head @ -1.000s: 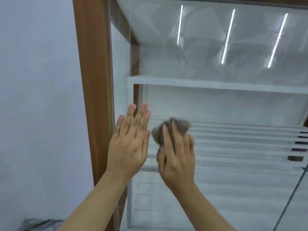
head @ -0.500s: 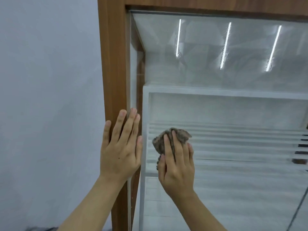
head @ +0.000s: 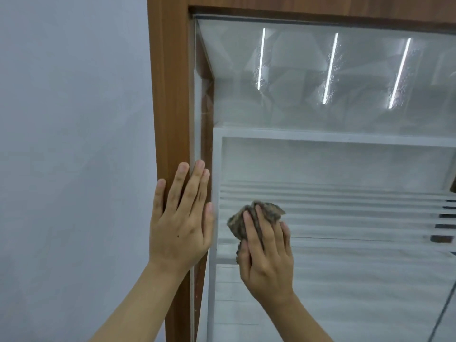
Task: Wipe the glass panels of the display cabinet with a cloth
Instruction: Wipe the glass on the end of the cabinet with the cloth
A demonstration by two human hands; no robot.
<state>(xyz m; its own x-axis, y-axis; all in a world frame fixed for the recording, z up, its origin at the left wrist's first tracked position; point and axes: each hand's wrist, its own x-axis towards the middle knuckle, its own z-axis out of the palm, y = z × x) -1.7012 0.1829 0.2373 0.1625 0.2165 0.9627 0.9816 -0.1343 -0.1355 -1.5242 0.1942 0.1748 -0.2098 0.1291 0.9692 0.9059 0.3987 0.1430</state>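
Observation:
The display cabinet has a brown wooden frame and a large front glass panel with light strips reflected in it. My left hand lies flat with straight fingers on the frame's left post, at the edge of the glass. My right hand presses a crumpled grey-brown cloth against the glass, fingers curled over it, just right of the left hand. Most of the cloth is hidden under the fingers.
A plain grey wall fills the left side. Behind the glass stand a white shelf and white slatted panels. The wooden top rail runs along the upper edge.
My left hand shifted from the glass onto the wooden post. The view moved right and up, bringing the top rail in. My right hand with the cloth stayed in about the same spot.

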